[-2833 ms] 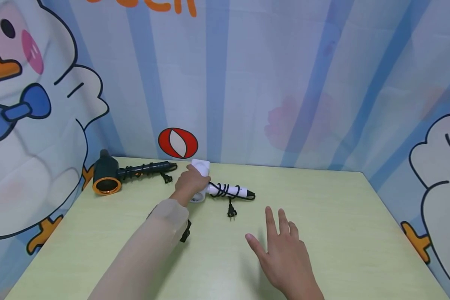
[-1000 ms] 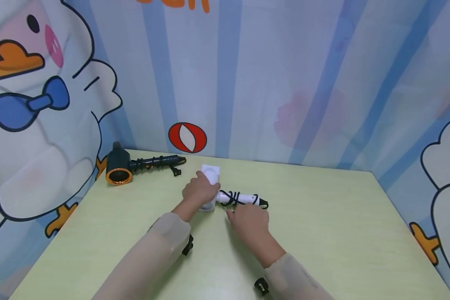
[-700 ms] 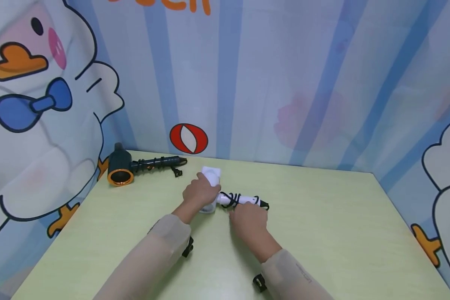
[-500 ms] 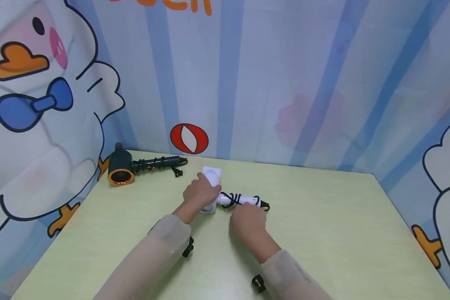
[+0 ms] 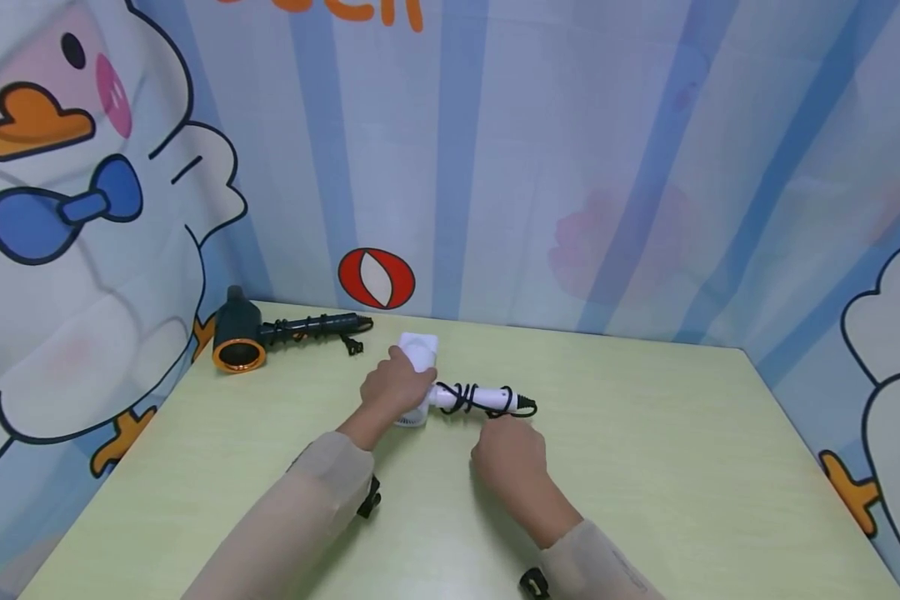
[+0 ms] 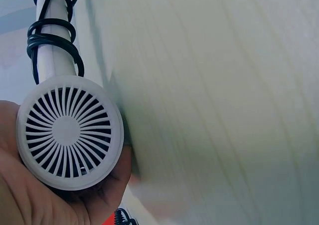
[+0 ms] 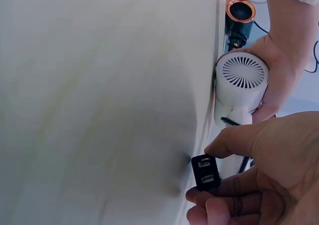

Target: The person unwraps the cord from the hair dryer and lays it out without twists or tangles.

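A white hair dryer (image 5: 420,346) lies near the back of the table, its black cord (image 5: 465,398) wound round the handle. My left hand (image 5: 393,387) grips the dryer's body; in the left wrist view, its round vented end (image 6: 66,130) faces the camera with the palm and fingers around it. Just in front of the handle is my right hand (image 5: 512,457). In the right wrist view, my right thumb and fingers pinch the cord's black plug (image 7: 206,172), prongs showing. The head view hides the plug behind that hand.
A black hair dryer with an orange-rimmed nozzle (image 5: 238,333) lies at the back left corner, its cord wrapped round the handle. A printed curtain (image 5: 510,167) hangs behind the pale table (image 5: 667,467). Black devices are strapped under both sleeves.
My right hand, open over the table at first, has reached the handle, pinched the plug and just drawn slightly back and right. My left hand keeps its hold on the white hair dryer.
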Demonstrator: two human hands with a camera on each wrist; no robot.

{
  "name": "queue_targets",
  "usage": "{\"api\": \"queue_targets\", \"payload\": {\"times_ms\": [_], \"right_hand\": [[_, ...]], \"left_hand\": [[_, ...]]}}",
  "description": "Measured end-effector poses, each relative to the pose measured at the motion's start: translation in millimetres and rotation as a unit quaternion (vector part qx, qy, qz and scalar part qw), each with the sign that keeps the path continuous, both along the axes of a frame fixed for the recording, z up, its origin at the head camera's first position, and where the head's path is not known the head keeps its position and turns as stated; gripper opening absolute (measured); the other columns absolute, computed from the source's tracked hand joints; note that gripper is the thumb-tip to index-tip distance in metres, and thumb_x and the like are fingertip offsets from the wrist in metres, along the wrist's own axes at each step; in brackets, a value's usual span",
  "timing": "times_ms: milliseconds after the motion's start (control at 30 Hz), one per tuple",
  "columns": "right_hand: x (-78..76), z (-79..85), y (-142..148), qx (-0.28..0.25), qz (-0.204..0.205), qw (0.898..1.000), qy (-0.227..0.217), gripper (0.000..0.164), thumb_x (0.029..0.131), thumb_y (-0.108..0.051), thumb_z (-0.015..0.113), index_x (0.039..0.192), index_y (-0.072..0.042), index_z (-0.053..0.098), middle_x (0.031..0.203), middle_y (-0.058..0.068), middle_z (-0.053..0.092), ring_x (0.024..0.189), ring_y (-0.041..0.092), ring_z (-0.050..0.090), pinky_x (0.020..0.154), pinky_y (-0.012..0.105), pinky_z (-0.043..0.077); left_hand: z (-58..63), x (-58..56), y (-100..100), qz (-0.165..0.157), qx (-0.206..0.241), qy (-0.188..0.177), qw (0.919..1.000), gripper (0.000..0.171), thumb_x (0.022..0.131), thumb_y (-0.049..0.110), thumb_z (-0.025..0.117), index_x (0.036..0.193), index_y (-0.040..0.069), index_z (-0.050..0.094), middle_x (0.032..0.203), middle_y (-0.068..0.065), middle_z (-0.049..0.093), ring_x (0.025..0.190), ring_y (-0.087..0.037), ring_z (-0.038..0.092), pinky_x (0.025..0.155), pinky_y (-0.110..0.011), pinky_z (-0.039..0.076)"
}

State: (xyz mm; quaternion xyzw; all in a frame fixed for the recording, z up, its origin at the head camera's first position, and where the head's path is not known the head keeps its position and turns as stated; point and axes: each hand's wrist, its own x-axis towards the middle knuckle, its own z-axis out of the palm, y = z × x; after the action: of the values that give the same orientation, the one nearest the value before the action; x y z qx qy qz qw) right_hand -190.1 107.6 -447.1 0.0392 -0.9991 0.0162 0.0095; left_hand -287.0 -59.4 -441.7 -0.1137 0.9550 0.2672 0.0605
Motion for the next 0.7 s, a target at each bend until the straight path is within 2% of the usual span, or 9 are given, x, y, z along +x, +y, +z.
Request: {"api": "queue_targets", "payload": {"times_ms": [200,300,500,700], "right_hand": [[7.7,-4.5,13,-0.016,0.027,0.999,0.034,0.036,0.091,-0.017,0.067,0.058,-0.009,0.054,0.061,0.005,0.052,0.057,0.021,0.058,0.048,0.039,0.051],[10.1,-4.6,19,-0.004,0.036,0.998,0.042,0.037,0.092,-0.019,0.068,0.059,-0.007,0.056,0.060,0.006,0.052,0.057,0.024,0.059,0.048,0.039,0.051],[12.0,-4.6,31,-0.008,0.038,0.998,0.056,0.031,0.094,-0.018,0.067,0.068,-0.002,0.060,0.064,0.009,0.055,0.059,0.026,0.060,0.049,0.040,0.052],[8.6,-2.0,51,-0.029,0.034,0.998,0.042,0.025,0.093,-0.019,0.070,0.080,0.002,0.064,0.072,0.010,0.057,0.063,0.026,0.060,0.055,0.041,0.053]], "left_hand": [[-3.1,0.4,-6,-0.007,0.018,-0.001,0.9998,0.072,0.094,0.055,0.057,0.138,0.000,0.039,0.101,-0.015,0.061,0.084,-0.030,0.061,0.065,-0.040,0.048],[-4.8,0.0,-9,-0.010,0.029,-0.005,0.9995,0.074,0.095,0.056,0.057,0.140,0.000,0.037,0.104,-0.015,0.061,0.086,-0.030,0.061,0.067,-0.040,0.048],[-6.4,0.0,-17,-0.023,0.057,-0.003,0.9981,0.076,0.096,0.056,0.055,0.142,-0.001,0.035,0.105,-0.015,0.060,0.087,-0.029,0.061,0.068,-0.039,0.047],[-4.6,0.4,-19,-0.033,0.073,0.001,0.9968,0.077,0.096,0.056,0.055,0.143,-0.001,0.034,0.107,-0.016,0.060,0.088,-0.029,0.061,0.071,-0.039,0.048]]}}
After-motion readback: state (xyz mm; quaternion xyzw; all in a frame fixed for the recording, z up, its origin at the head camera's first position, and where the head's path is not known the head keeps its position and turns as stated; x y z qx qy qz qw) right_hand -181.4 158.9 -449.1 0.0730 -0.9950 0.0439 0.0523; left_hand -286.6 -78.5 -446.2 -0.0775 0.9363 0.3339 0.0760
